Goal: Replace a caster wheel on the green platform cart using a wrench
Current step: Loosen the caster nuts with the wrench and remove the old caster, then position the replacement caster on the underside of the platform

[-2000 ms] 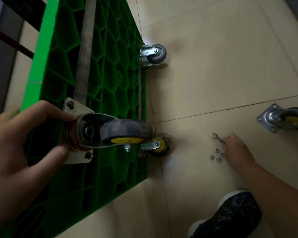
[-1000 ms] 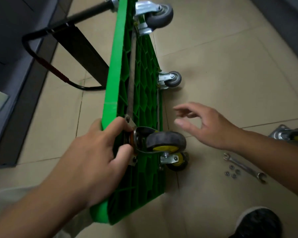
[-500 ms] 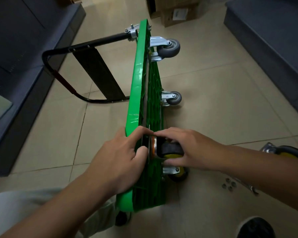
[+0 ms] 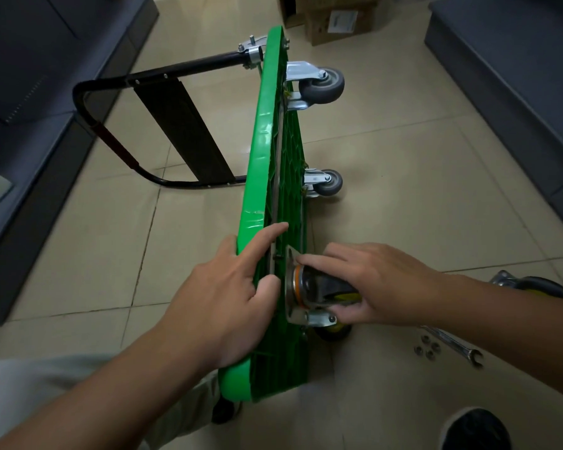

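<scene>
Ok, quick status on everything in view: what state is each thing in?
Cart: tipped on its side, gripped by left hand.
Caster: plate against cart's underside, held by right hand.
Wrench: lying on floor, untouched.
Nuts: loose on floor beside wrench.
Second caster: lying on floor, unmounted.

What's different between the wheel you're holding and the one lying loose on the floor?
The held caster is gripped by the right hand; the loose caster is untouched. The held caster's plate sits at the underside of the green cart; the loose caster lies on the floor, apart from the cart. Both have a metal plate and a yellow hub.
</scene>
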A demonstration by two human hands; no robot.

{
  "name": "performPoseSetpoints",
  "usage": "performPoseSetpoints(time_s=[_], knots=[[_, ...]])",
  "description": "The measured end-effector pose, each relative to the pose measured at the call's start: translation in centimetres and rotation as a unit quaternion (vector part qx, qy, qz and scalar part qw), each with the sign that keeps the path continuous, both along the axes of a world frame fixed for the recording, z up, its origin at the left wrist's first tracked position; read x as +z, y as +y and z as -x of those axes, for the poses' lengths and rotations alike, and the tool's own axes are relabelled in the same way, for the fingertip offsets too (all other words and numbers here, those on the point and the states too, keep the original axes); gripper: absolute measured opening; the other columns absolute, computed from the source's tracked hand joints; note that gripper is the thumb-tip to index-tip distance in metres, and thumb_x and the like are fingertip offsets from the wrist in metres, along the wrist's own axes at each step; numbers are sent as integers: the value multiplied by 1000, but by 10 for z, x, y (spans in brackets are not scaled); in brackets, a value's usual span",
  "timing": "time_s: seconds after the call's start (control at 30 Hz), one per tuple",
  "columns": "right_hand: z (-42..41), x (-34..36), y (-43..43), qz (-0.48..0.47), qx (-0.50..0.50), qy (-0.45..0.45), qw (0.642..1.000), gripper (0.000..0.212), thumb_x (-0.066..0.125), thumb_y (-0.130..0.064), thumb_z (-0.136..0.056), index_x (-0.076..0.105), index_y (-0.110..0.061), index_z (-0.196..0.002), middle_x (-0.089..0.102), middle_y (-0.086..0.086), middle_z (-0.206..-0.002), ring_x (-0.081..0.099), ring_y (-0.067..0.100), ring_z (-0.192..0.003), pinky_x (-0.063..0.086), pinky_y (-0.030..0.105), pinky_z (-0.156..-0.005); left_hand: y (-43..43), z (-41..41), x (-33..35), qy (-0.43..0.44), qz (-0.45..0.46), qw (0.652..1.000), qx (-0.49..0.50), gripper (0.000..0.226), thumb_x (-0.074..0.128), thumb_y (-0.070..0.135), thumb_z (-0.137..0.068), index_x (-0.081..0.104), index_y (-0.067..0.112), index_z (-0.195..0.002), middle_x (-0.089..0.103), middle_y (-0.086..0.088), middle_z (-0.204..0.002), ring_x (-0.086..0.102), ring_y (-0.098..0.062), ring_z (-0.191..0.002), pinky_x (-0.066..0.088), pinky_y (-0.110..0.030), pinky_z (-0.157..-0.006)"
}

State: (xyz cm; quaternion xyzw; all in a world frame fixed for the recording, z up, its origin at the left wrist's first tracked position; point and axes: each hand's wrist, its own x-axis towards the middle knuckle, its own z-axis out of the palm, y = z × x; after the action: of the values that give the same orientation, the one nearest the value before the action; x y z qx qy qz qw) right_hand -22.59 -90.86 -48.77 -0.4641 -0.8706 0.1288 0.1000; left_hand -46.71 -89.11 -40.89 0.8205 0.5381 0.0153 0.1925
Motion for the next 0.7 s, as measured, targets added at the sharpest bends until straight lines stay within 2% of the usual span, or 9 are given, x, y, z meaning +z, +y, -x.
performPoseSetpoints(time_s=[0.1,0.2,0.3,0.43,0.5,0.53,0.6,0.63,0.7], knots=[[-13,-7,-8,24,-4,-15,1000,81,69,-45,-85,36,-28,-156,59,-3,-114,62,19,-97,54,38,-75,1,0,0,-4,3,1000,-1,67,25,52,-86,7,71,-148,36,11,-114,46,-9,-72,34,-24,-63],[-24,-13,-16,39,-21,-29,999,81,66,-48,-85,33,-31,-157,58,-6,-115,62,17,-97,53,37,-76,1,-1,0,2,2,1000,4,67,26,53,-86,6,73,-147,34,11,-112,44,-3,-71,28,-11,-63],[-39,-15,-22,32,-47,-45,997,80,69,-48,-83,38,-30,-155,59,-8,-113,61,15,-95,47,27,-72,0,-2,0,9,2,1000,10,66,25,54,-87,6,72,-147,38,7,-111,46,-5,-74,33,-19,-63],[-69,-13,-33,25,-101,-72,992,77,66,-51,-86,36,-34,-155,58,-12,-113,58,11,-98,39,22,-73,-3,-4,4,21,8,1000,17,62,26,55,-94,0,73,-147,44,3,-112,52,-9,-80,40,-28,-67],[-85,-13,-44,34,-145,-56,987,74,70,-50,-83,42,-34,-150,60,-14,-114,59,10,-100,41,21,-76,-7,-9,11,78,3,997,25,68,26,59,-92,-8,70,-150,43,3,-121,53,-9,-82,40,-26,-64],[-93,-14,-50,46,-172,-41,983,72,73,-48,-80,46,-35,-145,61,-15,-115,60,11,-102,45,22,-78,-9,-12,15,118,-27,992,24,70,26,61,-93,-8,65,-154,40,2,-133,54,-10,-89,42,-26,-66],[-106,-17,-62,76,-231,-17,970,66,79,-45,-75,47,-38,-133,63,-15,-111,61,12,-100,50,28,-81,-15,-22,24,177,-137,975,-6,71,34,61,-98,9,48,-163,31,-6,-157,54,-22,-119,52,-35,-88],[-111,-20,-67,89,-258,-9,962,65,81,-45,-74,45,-39,-128,63,-14,-108,61,12,-97,52,30,-80,-21,-29,29,172,-173,969,-28,69,39,60,-99,23,40,-163,32,-8,-160,49,-28,-130,49,-42,-99],[-122,-28,-77,105,-293,-3,950,62,83,-46,-73,41,-41,-119,63,-12,-104,60,13,-92,53,32,-78,-38,-50,32,103,-183,974,-82,69,42,60,-94,45,29,-156,45,-8,-154,47,-30,-138,42,-46,-111]])
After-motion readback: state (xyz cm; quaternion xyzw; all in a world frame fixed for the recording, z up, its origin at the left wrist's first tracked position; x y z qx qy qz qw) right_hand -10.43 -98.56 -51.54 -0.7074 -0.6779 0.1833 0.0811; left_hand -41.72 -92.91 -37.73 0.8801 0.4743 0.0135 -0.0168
